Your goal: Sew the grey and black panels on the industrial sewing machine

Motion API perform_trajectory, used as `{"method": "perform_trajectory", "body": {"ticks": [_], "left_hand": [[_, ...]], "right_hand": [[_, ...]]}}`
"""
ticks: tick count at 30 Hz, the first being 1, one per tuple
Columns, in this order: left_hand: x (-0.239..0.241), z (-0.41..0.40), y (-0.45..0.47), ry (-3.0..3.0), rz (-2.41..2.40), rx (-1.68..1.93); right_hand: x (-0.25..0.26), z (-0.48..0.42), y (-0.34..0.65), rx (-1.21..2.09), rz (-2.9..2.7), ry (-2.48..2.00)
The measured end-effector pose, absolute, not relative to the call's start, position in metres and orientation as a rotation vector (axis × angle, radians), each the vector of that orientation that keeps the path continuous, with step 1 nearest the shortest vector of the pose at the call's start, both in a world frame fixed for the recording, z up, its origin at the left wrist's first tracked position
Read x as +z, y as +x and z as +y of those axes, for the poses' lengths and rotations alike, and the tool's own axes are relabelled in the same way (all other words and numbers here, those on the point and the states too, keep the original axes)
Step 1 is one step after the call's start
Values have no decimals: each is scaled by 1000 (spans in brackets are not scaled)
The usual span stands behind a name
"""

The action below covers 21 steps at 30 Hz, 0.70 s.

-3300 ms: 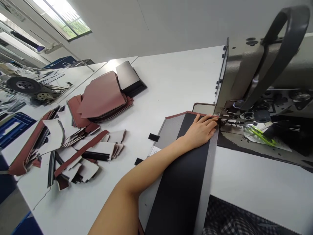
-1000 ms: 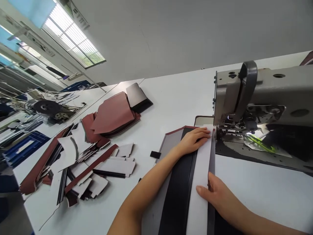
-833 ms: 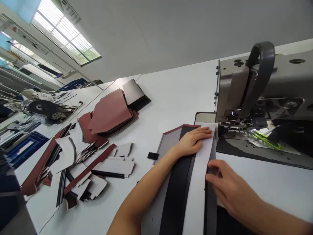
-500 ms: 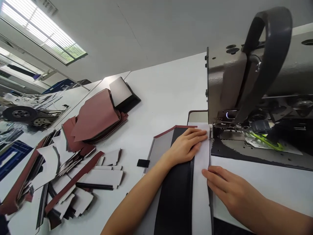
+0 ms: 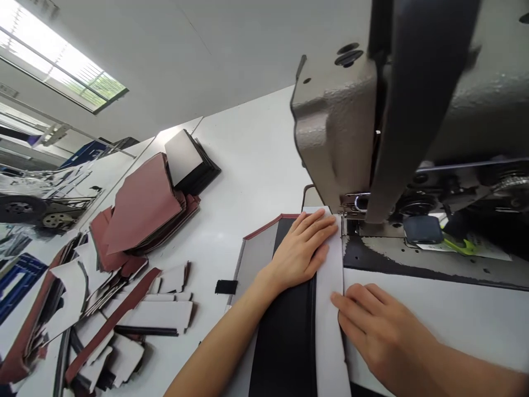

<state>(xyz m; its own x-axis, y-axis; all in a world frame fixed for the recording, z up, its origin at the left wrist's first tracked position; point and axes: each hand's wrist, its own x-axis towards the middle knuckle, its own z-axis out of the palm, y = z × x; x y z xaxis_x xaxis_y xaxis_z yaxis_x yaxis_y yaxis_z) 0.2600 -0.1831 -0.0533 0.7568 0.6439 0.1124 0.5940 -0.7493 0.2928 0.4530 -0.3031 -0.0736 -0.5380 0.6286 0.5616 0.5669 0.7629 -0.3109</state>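
Note:
A sewn panel with grey, black and white lengthwise bands (image 5: 285, 336) and a red-bound end lies along the table, its right edge running to the sewing machine (image 5: 347, 127). My left hand (image 5: 300, 251) rests flat over the black and white bands, fingers extended close to the machine's foot. Farther down the same edge, my right hand (image 5: 372, 320) pinches the white band between fingertips and a thumb that is hidden underneath. A short black tab (image 5: 226, 286) sticks out from the panel's left side. The needle itself is hard to make out.
Left of the panel lie a stack of maroon pieces (image 5: 142, 204), a grey-and-black stack (image 5: 185, 157) and loose white cut pieces (image 5: 161, 317). Bright green snips (image 5: 460, 245) lie under the machine arm. A blue crate (image 5: 20, 281) stands at far left.
The view has shifted, so the machine looks larger and the tabletop things sit farther left. Both hands keep about the same places on the panel.

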Motion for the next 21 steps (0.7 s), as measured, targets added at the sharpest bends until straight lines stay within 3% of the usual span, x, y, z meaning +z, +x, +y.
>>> {"method": "perform_trajectory", "body": {"ticks": [21], "left_hand": [[-53,-180,266,2744,1015,232]], "right_hand": [[-68,-300,450,96,-2406,-883]]}}
